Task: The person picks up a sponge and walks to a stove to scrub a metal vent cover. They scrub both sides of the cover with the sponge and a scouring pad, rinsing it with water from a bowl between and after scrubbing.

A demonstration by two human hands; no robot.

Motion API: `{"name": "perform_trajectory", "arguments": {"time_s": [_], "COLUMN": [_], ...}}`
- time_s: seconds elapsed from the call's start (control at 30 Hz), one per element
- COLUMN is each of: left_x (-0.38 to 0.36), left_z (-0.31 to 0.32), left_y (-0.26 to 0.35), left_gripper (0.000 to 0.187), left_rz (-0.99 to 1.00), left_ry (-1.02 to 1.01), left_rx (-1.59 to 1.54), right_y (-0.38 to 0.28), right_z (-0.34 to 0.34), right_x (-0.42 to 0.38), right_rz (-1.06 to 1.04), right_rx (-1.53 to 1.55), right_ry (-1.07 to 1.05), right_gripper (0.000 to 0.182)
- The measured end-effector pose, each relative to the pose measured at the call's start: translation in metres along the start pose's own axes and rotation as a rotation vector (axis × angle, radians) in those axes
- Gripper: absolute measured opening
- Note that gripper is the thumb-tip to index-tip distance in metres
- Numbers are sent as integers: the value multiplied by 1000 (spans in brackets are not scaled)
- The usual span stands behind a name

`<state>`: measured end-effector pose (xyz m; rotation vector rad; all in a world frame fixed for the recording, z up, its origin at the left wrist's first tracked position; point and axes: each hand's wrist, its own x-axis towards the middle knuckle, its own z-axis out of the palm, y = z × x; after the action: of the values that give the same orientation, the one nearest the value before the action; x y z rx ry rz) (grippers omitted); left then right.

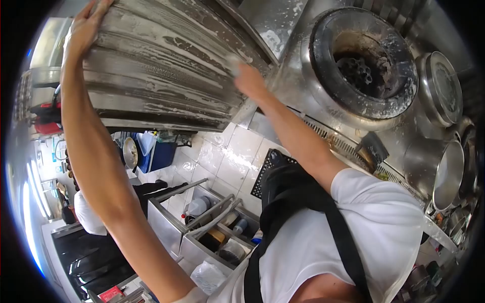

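A large ribbed steel panel (pixel 166 65), streaked with white foam, is held up in front of me. My left hand (pixel 86 25) grips its upper left edge, arm stretched high. My right hand (pixel 248 81) presses on the panel's right end, fingers closed on a small pale pad (pixel 234 62) that is blurred. I wear a white shirt and a black apron (pixel 298 202), seen at the bottom.
A round steel wok burner (pixel 364 65) sits on the stove at the right, with a lid (pixel 442 88) and steel pots (pixel 447 171) beside it. Steel bins (pixel 202 227) with bottles stand on the white tiled floor (pixel 227 156). Another person (pixel 88 217) is at the left.
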<state>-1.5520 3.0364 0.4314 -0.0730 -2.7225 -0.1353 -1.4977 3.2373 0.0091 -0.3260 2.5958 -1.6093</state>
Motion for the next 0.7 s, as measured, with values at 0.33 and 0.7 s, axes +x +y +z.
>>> {"name": "perform_trajectory", "arguments": {"time_s": [0.33, 0.7], "left_x": [-78, -39], "left_z": [-36, -12], "left_y": [51, 32], "left_gripper": [51, 50], "left_rz": [59, -18], "left_ry": [119, 23], "left_rx": [167, 79], "right_y": [-123, -294], "right_z": [5, -77], "right_x": [-6, 54], "right_rz": [-233, -524], "right_rx": [155, 407], "right_ry": [371, 257], "right_gripper": [59, 73]}}
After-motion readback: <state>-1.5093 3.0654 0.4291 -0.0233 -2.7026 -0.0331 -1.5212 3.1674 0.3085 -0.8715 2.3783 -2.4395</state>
